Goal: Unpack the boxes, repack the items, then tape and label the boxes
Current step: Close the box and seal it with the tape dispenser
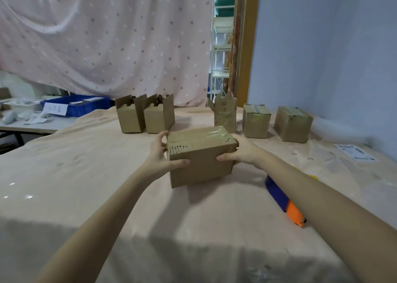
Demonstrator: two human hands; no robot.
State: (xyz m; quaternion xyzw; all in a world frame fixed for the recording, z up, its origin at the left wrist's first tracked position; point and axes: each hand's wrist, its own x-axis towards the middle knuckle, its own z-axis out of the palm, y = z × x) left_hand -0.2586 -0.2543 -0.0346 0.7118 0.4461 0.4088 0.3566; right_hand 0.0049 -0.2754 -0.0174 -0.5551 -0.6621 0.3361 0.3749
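Note:
A taped brown cardboard box [200, 162] stands in the middle of the table, its top sealed with clear tape. My left hand [160, 156] grips its left side, thumb on the front face. My right hand [240, 151] grips its right side the same way. Behind it, two open empty-looking boxes [131, 117] [159, 116] stand at the back left. One opened box [225, 114] and two taped boxes [256, 120] [293, 124] stand at the back right.
A peach cloth [86, 175] covers the table. A blue and orange tool [285, 205] lies under my right forearm. A sheet of labels [354, 151] lies at the right edge. A blue bin [79, 105] sits on a side table at the left.

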